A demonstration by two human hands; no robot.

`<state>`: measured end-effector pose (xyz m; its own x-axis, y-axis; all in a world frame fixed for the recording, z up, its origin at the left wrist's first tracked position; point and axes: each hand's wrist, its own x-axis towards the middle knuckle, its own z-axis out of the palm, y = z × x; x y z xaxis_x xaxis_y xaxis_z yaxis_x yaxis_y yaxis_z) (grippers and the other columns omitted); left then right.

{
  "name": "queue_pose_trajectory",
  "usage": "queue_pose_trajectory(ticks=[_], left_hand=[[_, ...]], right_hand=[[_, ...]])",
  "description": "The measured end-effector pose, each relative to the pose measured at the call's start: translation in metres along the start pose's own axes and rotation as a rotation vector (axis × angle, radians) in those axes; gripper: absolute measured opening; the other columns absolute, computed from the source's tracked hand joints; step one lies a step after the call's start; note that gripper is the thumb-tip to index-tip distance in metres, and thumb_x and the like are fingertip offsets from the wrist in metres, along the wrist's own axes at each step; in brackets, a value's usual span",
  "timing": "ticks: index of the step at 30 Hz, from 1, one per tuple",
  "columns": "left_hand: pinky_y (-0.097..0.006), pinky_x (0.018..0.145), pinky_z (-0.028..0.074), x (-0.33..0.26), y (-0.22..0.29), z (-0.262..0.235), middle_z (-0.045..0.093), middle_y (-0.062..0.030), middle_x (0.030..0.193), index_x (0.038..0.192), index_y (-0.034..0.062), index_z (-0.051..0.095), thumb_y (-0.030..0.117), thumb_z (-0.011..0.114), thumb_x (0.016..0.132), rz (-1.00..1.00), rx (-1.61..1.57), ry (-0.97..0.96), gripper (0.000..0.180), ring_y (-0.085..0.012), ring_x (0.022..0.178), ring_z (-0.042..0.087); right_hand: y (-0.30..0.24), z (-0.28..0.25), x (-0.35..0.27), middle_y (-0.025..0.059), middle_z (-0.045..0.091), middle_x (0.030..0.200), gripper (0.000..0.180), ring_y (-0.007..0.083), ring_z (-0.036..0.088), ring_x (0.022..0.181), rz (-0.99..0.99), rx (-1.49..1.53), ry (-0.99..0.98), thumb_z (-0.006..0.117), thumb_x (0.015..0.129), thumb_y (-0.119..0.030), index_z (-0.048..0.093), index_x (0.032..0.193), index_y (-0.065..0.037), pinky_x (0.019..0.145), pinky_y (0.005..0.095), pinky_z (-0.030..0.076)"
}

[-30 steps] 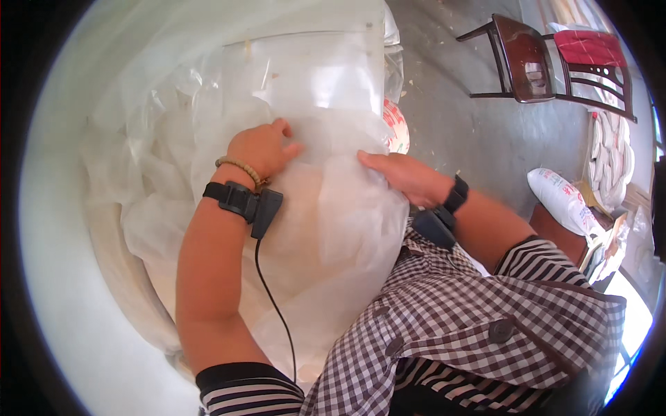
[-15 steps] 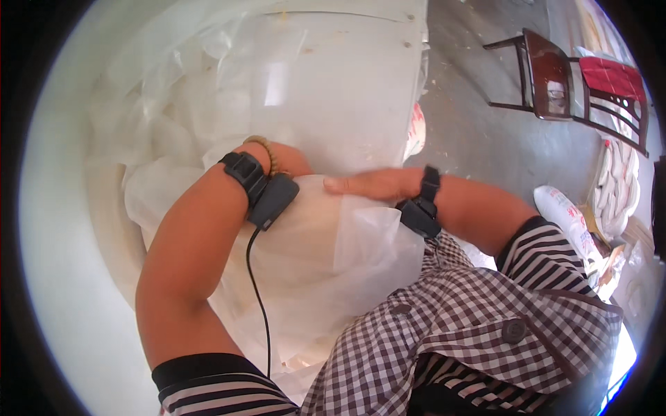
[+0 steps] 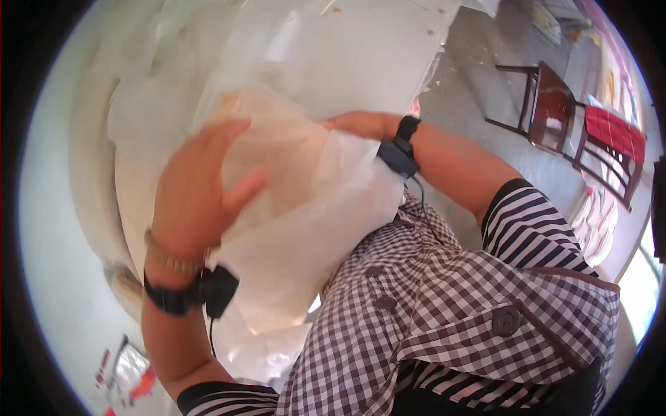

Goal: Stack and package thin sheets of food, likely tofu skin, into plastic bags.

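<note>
Two hands: both lie on one big sheet of clear plastic, which fills most of the view.
Plastic sheet: translucent and crumpled, draped over a pale rounded mass at the person's front – what lies under it cannot be made out. Its long axis runs from the far upper left down toward the person's chest, where the lower edge disappears under the checked shirt.
Table: pale flat surface behind the sheet, its far edge cut off at the top of the picture; clear film covers much of it.
Checked shirt: brown-and-white check with dark buttons over a striped sleeve, blocking everything below the sheet on the right.
Left hand: blurred, fingers spread and loosely curved, palm laid on the sheet's upper left part – pressed on it, not closed around it. A gold bangle and a black wrist device with a cable sit just below it.
Right hand: only the back and the wrist show; the fingers are hidden behind a fold of the sheet, so I cannot tell whether they grip it or just rest there. It touches the sheet's upper right edge.
Chairs: dark wooden, one with a red cushion, well apart on the grey floor at the right, bent by the lens.
Lower left corner: small red and white items, too blurred to name.
</note>
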<state>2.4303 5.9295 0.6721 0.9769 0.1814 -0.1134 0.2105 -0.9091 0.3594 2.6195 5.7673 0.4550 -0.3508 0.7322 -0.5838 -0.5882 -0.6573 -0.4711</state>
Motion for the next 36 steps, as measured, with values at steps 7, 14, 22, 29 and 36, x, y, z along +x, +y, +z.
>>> queue_pose_trajectory(ticks=[7, 14, 22, 29, 36], left_hand=[[-0.047, 0.064, 0.051, -0.096, 0.092, 0.137, 0.066, -0.0193, 0.080, 0.126, 0.0023, 0.048, 0.027, 0.063, 0.083, -0.379, -0.239, -0.522, 0.052, -0.0382, 0.072, 0.064], [-0.045, 0.082, 0.048, -0.060, 0.128, 0.282, 0.066, -0.0207, 0.085, 0.146, 0.0115, 0.030, 0.024, 0.066, 0.081, -0.403, -0.227, 0.080, 0.076, -0.0342, 0.087, 0.063], [-0.044, 0.094, 0.041, -0.091, 0.136, 0.198, 0.060, -0.0165, 0.115, 0.131, 0.0108, 0.051, 0.031, 0.066, 0.081, -0.827, -0.141, 0.316, 0.056, -0.0343, 0.109, 0.054], [-0.046, 0.094, 0.044, -0.224, 0.205, 0.452, 0.060, -0.0146, 0.119, 0.138, 0.0124, 0.043, 0.024, 0.068, 0.082, -1.254, -0.628, 0.080, 0.063, -0.0345, 0.113, 0.055], [-0.042, 0.094, 0.046, -0.250, 0.134, 0.288, 0.058, -0.0134, 0.127, 0.134, 0.0052, 0.048, 0.026, 0.069, 0.083, -1.704, 0.088, 1.105, 0.059, -0.0318, 0.115, 0.055]], right_hand=[[-0.087, -0.035, 0.000, 0.0115, 0.064, 0.111, 0.041, 0.0169, 0.059, 0.097, 0.306, -0.758, 0.340, 0.047, 0.098, -0.037, 0.055, 0.130, -0.011, 0.082, 0.0301, 0.050], [-0.113, -0.019, -0.040, 0.0156, 0.058, 0.116, 0.073, 0.0215, 0.060, 0.091, -0.037, -0.725, 0.623, 0.058, 0.088, -0.053, 0.042, 0.135, 0.000, 0.072, 0.0375, 0.051], [-0.053, -0.161, -0.116, 0.0223, 0.063, 0.113, 0.057, 0.0354, 0.061, 0.105, -0.307, -1.756, 0.658, 0.075, 0.077, -0.029, 0.054, 0.120, 0.002, 0.089, 0.0401, 0.048], [-0.117, -0.184, -0.086, 0.0209, 0.067, 0.102, 0.052, 0.0389, 0.063, 0.097, -0.225, -1.854, 0.909, 0.074, 0.076, -0.020, 0.055, 0.120, 0.000, 0.086, 0.0436, 0.050], [-0.041, 0.111, -0.011, 0.0119, 0.048, 0.138, 0.055, 0.0314, 0.040, 0.131, -1.067, -2.180, -0.123, 0.072, 0.076, -0.015, 0.054, 0.128, -0.012, 0.110, 0.0469, 0.030]])
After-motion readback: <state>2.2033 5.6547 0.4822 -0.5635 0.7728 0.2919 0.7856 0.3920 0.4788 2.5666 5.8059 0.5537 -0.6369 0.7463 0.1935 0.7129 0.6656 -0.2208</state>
